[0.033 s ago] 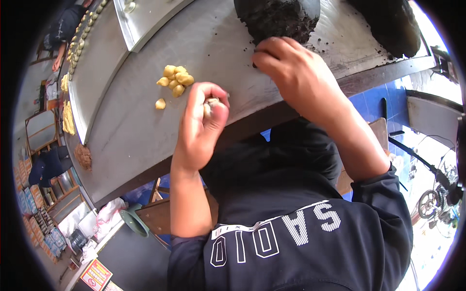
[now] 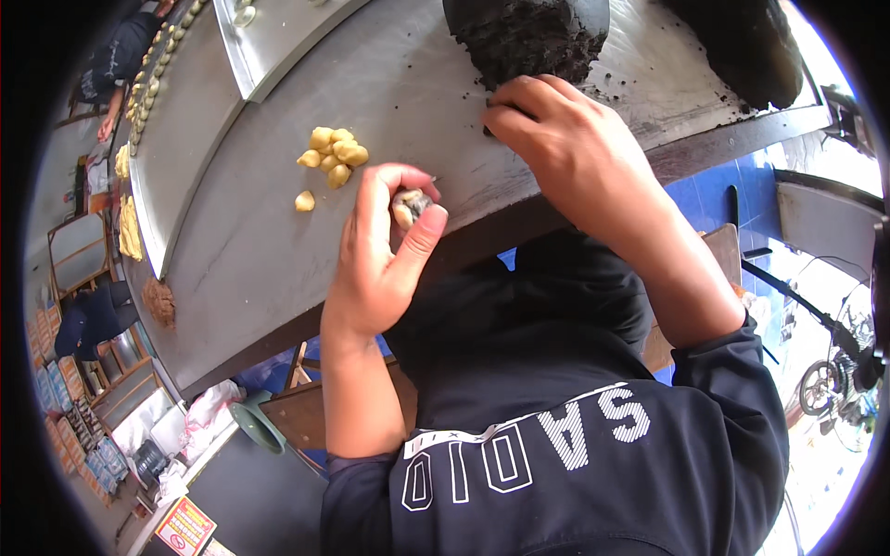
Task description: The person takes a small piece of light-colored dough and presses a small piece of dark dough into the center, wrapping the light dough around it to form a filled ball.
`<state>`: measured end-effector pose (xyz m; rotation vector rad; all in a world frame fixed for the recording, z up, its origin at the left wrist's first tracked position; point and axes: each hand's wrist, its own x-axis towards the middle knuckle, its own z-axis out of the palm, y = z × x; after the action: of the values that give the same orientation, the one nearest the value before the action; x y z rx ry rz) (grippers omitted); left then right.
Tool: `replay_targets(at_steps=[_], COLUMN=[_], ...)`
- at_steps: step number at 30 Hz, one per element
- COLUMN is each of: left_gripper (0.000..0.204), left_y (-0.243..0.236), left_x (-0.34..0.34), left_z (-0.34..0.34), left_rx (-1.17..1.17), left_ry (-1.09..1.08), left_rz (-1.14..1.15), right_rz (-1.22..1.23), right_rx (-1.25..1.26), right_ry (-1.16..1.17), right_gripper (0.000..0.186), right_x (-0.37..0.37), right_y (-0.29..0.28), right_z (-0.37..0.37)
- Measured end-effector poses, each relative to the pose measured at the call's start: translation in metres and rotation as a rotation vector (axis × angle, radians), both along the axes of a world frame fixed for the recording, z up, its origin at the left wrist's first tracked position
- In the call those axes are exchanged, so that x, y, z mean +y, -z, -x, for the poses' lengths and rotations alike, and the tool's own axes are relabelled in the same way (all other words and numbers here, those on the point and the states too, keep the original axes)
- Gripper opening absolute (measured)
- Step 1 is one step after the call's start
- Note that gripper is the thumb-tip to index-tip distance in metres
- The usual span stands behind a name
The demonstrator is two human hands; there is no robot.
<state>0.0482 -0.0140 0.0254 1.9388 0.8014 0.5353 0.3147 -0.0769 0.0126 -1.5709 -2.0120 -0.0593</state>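
Note:
My left hand (image 2: 375, 246) curls around a small dough piece (image 2: 406, 209), pale yellow with dark grey patches, which shows between the thumb and bent fingers. My right hand (image 2: 561, 139) is at the near edge of a large dark, crumbly mass of paste (image 2: 533, 42). Its fingers are pinched together, and a dark bit of that paste (image 2: 488, 131) shows under the fingertips. Left of my left hand, several yellow dough pieces (image 2: 331, 153) lie in a pile on the metal table (image 2: 250, 232). One yellow piece (image 2: 304, 201) sits apart from them.
A second dark lump (image 2: 746, 51) rests at the table's right end. At the upper left is a metal tray (image 2: 264, 69); beyond it, a row of small dough balls (image 2: 153, 79) and another person's arm (image 2: 113, 111). A brown lump (image 2: 158, 301) lies at the left edge.
My left thumb has loosened from the fingers, so more of the dough piece shows. The right hand has hardly moved from the edge of the dark mass.

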Motion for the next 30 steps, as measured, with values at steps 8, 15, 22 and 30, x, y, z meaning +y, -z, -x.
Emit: replay_targets(at_steps=[8, 15, 22, 30], left_gripper=[0.053, 0.060, 0.061, 0.048], left_y=[0.018, 0.008, 0.014, 0.019], left_x=[0.009, 0.013, 0.025, -0.012], left_z=[0.002, -0.004, 0.029, 0.010], left_rx=[0.001, 0.037, 0.000, 0.096], left_ry=[0.018, 0.017, 0.053, -0.088], left_rz=[-0.494, -0.310, 0.179, -0.403], right_rz=[0.010, -0.021, -0.020, -0.022], right_rx=[0.109, 0.192, 0.130, 0.044], right_ry=[0.061, 0.054, 0.059, 0.059], right_gripper=[0.023, 0.029, 0.028, 0.027], right_x=[-0.010, -0.013, -0.009, -0.006], right_y=[0.013, 0.018, 0.008, 0.009], right_z=[-0.006, -0.013, -0.009, -0.010])
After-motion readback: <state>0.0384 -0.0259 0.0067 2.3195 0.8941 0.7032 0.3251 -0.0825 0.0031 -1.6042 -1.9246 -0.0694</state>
